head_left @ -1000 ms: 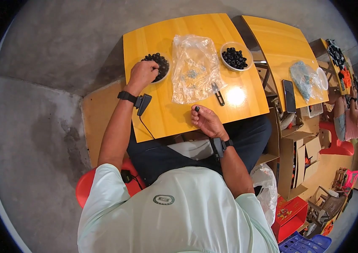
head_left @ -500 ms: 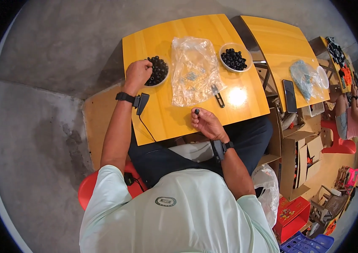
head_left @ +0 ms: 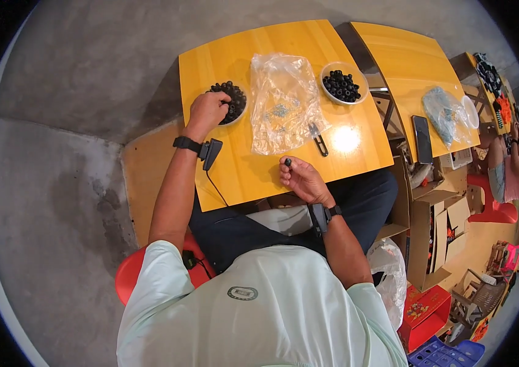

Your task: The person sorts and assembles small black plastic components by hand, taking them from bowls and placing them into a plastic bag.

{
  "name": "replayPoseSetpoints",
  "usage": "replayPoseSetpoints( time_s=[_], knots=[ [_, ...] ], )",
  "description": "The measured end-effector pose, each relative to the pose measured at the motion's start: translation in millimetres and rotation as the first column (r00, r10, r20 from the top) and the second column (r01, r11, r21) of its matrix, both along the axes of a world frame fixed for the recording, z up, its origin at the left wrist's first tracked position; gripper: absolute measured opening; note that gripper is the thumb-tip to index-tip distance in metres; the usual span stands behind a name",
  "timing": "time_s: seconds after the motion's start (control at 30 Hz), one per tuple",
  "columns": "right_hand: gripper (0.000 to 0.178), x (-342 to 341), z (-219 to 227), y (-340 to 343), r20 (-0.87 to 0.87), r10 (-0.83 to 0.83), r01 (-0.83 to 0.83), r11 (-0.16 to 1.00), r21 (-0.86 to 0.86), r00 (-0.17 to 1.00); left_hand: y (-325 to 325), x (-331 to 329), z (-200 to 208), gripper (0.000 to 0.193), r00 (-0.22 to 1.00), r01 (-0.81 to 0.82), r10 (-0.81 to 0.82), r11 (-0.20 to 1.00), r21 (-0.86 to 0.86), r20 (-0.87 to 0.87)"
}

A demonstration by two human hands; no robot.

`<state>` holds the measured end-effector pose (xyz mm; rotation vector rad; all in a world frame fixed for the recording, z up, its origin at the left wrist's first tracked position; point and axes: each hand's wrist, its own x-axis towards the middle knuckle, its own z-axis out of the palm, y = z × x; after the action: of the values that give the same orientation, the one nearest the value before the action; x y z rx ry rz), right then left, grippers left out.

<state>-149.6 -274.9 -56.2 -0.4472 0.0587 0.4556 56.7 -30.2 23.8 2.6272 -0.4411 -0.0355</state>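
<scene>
Grey concrete floor (head_left: 57,202) is stretching left, light is glaring off the yellow bench (head_left: 345,139), cardboard boxes (head_left: 437,226) are crowding the right side.

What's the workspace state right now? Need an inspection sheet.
Surface: yellow wooden table, glare spot at right.
Job's things: left bowl of black rings; right bowl of black rings; small black part.
Clutter: clear plastic bag; small dark tool.
Grippers: left hand at left bowl; right hand pinches the part.
Cables: thin black cable from wrist device.
Surroundings: second yellow table, cardboard boxes, concrete floor.
</scene>
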Motion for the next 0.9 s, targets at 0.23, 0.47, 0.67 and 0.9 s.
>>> replayPoseSetpoints(
  time_s=[0.23,0.47,0.67,0.9],
  knots=[
    [0.026,0.0,-1.3,0.6,-0.009,0.000,0.000,1.000,0.014,1.000,14.2,4.8,0.2,0.020,0.993,-0.094,0.098,0.994,-0.062,0.064],
    [0.029,-0.8,2.4,-0.7,-0.007,0.008,-0.008,1.000,-0.022,1.000,36.8,11.3,-0.9,0.021,0.979,-0.173,0.182,0.980,-0.103,0.090],
    [0.027,1.1,1.4,-0.1,0.009,0.017,-0.017,1.000,-0.017,1.000,36.5,8.0,-2.1,0.022,0.981,-0.173,0.177,0.983,-0.056,0.083],
    [0.026,-0.6,3.0,-0.3,-0.002,0.008,-0.008,1.000,-0.030,1.000,40.1,7.8,-6.9,0.021,0.986,-0.138,0.150,0.978,-0.159,0.067]
  ],
)
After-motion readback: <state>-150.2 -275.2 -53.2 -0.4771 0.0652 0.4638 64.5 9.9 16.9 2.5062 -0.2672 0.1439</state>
